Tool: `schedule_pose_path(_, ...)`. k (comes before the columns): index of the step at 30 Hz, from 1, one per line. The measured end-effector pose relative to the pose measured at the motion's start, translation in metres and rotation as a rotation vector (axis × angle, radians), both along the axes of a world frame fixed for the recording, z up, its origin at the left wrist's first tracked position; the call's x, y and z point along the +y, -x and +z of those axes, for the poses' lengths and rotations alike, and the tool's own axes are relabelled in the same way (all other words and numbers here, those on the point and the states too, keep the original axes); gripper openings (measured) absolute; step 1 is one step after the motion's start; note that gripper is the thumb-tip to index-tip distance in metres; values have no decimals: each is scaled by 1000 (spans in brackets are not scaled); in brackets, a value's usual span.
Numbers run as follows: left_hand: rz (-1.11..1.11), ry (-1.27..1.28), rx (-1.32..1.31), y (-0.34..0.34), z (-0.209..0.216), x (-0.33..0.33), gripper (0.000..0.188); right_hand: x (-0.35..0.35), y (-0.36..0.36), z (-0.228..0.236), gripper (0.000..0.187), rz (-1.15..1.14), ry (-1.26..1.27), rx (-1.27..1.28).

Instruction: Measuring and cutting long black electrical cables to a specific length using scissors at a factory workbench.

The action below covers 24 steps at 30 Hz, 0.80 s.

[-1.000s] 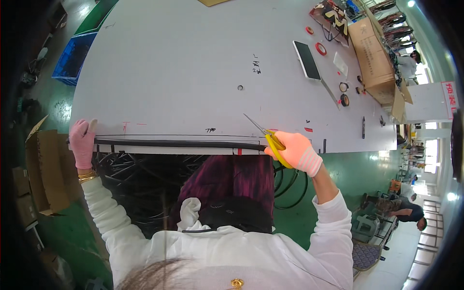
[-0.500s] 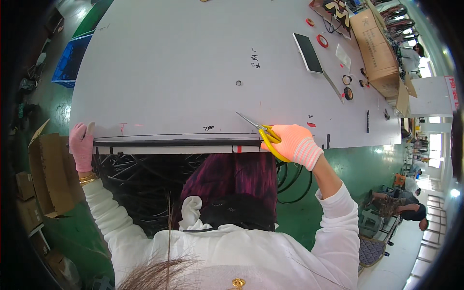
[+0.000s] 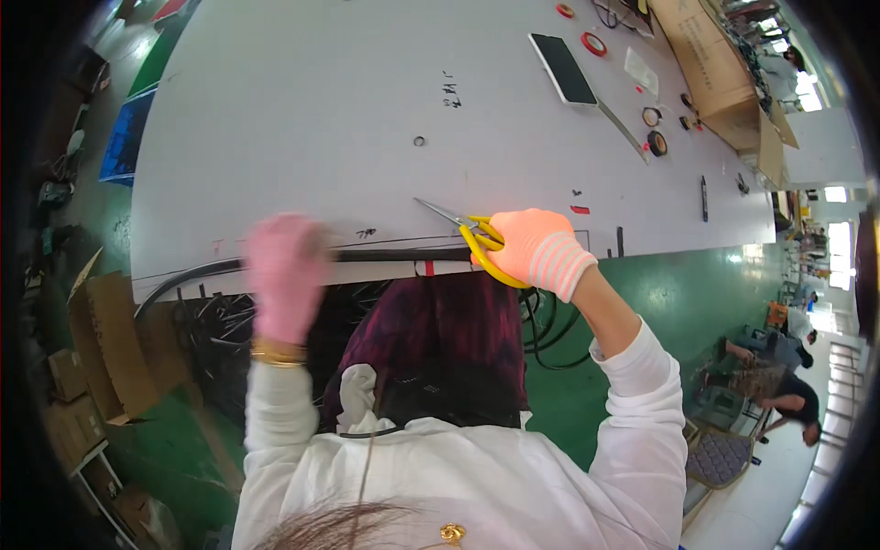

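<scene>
A black flexible tube (image 3: pixel 394 256) lies along the near edge of the grey table (image 3: pixel 302 101). Its left part bends down over the table's edge. My left hand (image 3: pixel 286 275), in a pink glove, is over the tube at left; motion smears its fingers, so its grip does not show. My right hand (image 3: pixel 536 246), in an orange glove with a striped cuff, is closed around yellow-handled scissors (image 3: pixel 487 266). Their slim metal blades point far left over the table. The tube's right end runs under this hand and the handles, where it is hidden.
Beyond my right hand lie a phone (image 3: pixel 563 71), a metal ruler (image 3: pixel 625 133), tape rolls (image 3: pixel 594 44) and a black pen (image 3: pixel 704 199). A cardboard box (image 3: pixel 710 64) stands at far right. Black tubing (image 3: pixel 229 321) hangs below the near edge. Other people are at right.
My left hand has moved right along the tube from the table's left corner. The tube's left part now curves down past the edge. My right hand still holds the scissors; the view has shifted slightly.
</scene>
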State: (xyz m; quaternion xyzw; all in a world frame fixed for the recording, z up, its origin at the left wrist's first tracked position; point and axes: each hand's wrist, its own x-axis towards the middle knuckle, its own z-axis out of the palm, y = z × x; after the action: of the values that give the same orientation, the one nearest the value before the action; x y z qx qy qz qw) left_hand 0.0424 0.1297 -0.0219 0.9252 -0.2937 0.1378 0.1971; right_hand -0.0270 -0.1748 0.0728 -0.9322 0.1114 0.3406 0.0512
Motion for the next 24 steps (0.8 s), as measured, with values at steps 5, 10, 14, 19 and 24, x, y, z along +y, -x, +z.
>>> schedule_pose_path(5, -233, 151, 249, 55, 18, -109, 27, 1, 2, 0, 42, 1, -2, -40)
schedule_pose_path(10, -168, 40, 298, 59, 32, -130, 31, -2, 3, -3, 44, -14, -23, -61)
schedule_pose_path(14, -145, 13, 266, 59, 27, -133, 32, -4, 5, -7, 44, -9, -41, -83)
schedule_pose_path(19, -161, -29, 280, 54, 26, -134, 30, -12, 21, -16, 37, 20, -144, -270)
schedule_pose_path(24, -296, -104, 394, 47, 40, -133, 23, -16, 58, -32, 27, 0, -355, -632)
